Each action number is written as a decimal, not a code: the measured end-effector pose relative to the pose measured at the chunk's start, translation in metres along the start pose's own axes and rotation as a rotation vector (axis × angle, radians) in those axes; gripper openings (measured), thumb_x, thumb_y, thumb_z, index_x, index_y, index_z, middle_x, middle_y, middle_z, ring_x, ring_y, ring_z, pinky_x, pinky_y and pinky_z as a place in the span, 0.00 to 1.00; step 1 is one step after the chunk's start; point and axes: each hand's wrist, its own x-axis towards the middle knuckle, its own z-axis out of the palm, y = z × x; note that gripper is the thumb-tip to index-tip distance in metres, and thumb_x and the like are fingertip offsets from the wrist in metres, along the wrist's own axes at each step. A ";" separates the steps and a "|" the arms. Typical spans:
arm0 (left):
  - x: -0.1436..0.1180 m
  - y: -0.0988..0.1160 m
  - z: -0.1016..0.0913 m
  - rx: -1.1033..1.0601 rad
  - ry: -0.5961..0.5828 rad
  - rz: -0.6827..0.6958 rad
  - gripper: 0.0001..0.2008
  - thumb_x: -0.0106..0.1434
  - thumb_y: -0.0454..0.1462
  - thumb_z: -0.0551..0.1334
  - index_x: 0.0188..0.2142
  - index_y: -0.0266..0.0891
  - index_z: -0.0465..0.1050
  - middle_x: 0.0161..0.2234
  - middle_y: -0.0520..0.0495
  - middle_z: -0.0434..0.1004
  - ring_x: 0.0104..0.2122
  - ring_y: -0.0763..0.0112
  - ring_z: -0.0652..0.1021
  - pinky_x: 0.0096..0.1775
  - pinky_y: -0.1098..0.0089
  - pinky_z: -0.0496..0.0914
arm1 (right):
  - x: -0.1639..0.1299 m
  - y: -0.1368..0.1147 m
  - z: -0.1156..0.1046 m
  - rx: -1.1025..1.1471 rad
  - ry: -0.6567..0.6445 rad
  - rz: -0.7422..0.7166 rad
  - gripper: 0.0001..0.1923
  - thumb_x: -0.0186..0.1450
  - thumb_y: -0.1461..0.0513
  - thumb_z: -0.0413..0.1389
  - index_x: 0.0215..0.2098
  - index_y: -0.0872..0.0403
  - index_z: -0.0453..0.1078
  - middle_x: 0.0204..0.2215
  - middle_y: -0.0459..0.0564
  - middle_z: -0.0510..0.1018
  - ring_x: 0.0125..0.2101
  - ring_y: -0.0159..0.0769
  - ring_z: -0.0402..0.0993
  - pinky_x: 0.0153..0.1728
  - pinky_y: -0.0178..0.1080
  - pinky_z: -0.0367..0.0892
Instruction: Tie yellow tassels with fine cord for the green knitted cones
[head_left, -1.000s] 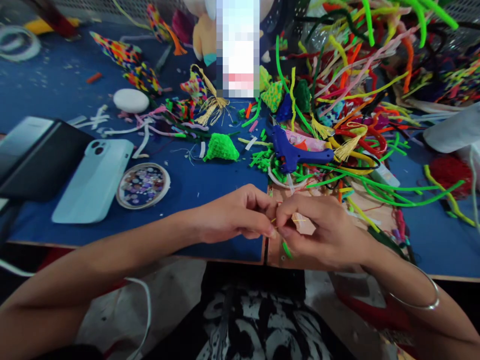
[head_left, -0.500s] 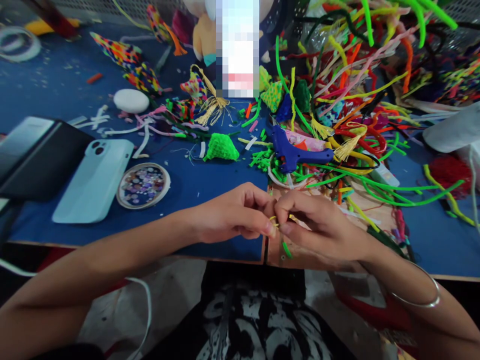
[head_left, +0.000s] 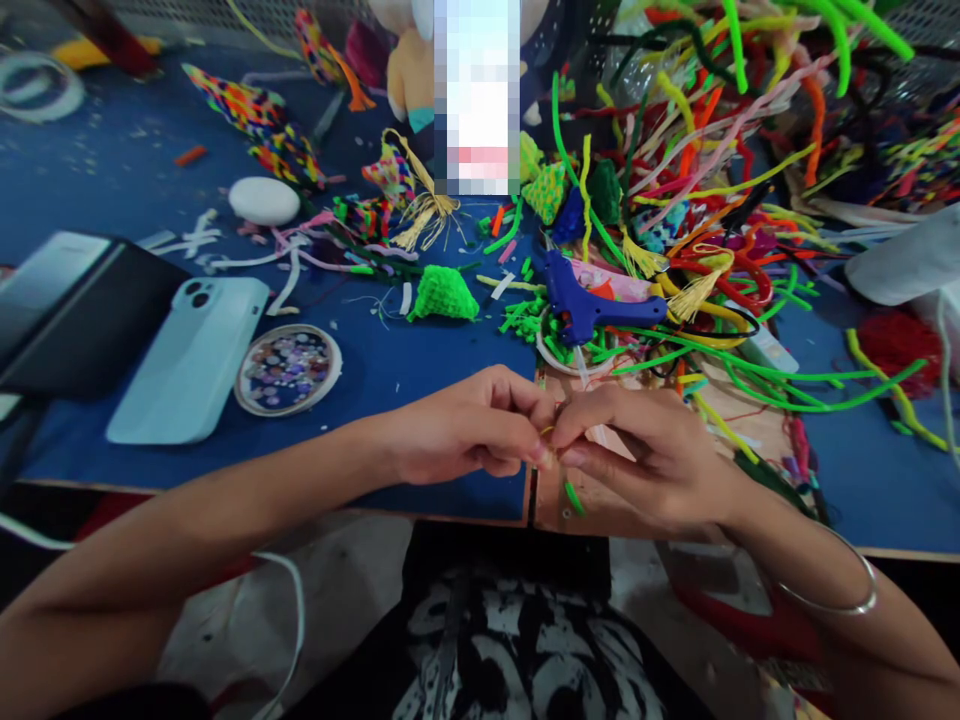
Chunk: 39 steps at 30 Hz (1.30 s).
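Both hands meet at the worktop [head_left: 420,380] edge: left hand [head_left: 465,425] & right hand [head_left: 645,455] each pinched shut on a thin yellow strand [head_left: 547,433] btwn fingertips. Risk: strand's tiny, grip could slip and drop it in the lap; glue gun [head_left: 589,300] sits near

Left hand [head_left: 469,425] and right hand [head_left: 649,455] meeting at fingertips, fingers pinched, forearms angled inward, wrists low
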 end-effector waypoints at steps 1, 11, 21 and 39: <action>0.000 0.000 0.000 0.002 -0.001 0.000 0.10 0.44 0.30 0.65 0.16 0.34 0.62 0.13 0.59 0.58 0.14 0.87 0.55 0.17 0.80 0.48 | 0.000 0.000 0.000 -0.019 0.004 0.000 0.06 0.64 0.70 0.54 0.39 0.55 0.66 0.32 0.40 0.75 0.31 0.19 0.69 0.34 0.23 0.61; 0.000 -0.001 -0.001 0.030 0.005 0.011 0.10 0.44 0.31 0.64 0.16 0.34 0.62 0.13 0.59 0.55 0.14 0.87 0.54 0.17 0.79 0.48 | -0.005 0.002 0.004 -0.216 -0.005 0.064 0.04 0.63 0.64 0.54 0.37 0.52 0.62 0.27 0.40 0.71 0.23 0.22 0.65 0.26 0.28 0.58; 0.000 -0.001 -0.001 0.057 0.013 0.008 0.07 0.43 0.30 0.63 0.17 0.34 0.65 0.13 0.59 0.57 0.14 0.86 0.56 0.18 0.79 0.49 | -0.003 0.001 0.006 -0.214 -0.025 0.075 0.04 0.63 0.66 0.52 0.34 0.52 0.60 0.25 0.40 0.67 0.23 0.22 0.61 0.24 0.26 0.56; -0.002 0.000 0.000 -0.033 0.039 0.023 0.10 0.41 0.31 0.66 0.16 0.34 0.63 0.12 0.58 0.60 0.13 0.86 0.57 0.16 0.80 0.50 | -0.002 -0.001 0.003 -0.137 0.058 0.033 0.04 0.63 0.67 0.53 0.35 0.53 0.63 0.27 0.41 0.72 0.25 0.22 0.67 0.27 0.28 0.61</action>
